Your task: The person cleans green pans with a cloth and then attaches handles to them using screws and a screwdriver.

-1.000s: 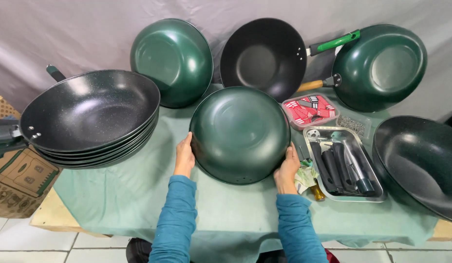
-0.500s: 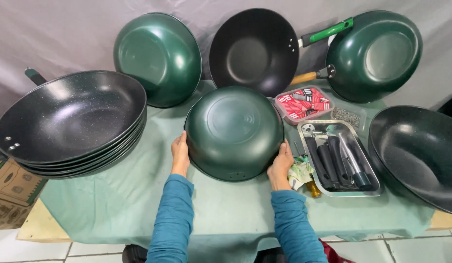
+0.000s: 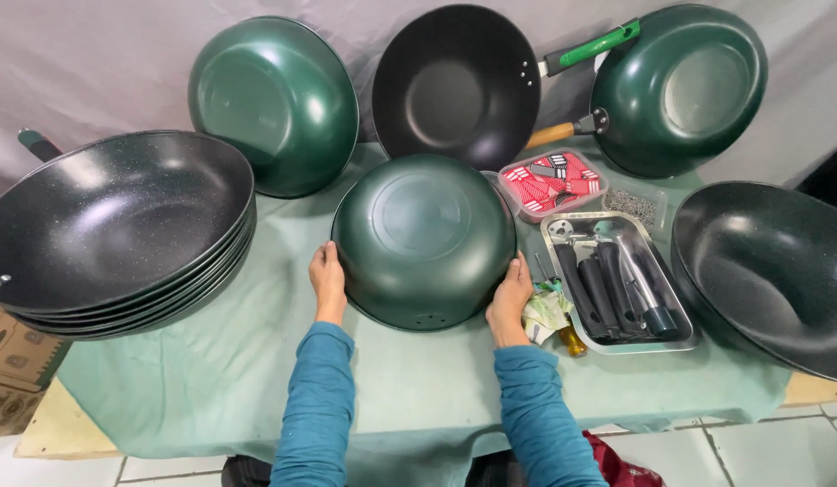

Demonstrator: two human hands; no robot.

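While gripped rim-to-rim by left hand and right hand, upturned green wok without handle, near table's front edge; handles untouched in steel tray.

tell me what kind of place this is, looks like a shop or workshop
Probably a small cookware assembly bench or stall: a stack of handleless woks, a metal tray of loose handles, and both hands, left hand and right hand, on an upturned green wok.

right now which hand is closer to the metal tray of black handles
Right. The right hand grips the upturned green wok's rim just beside the metal tray; the left hand is across the wok.
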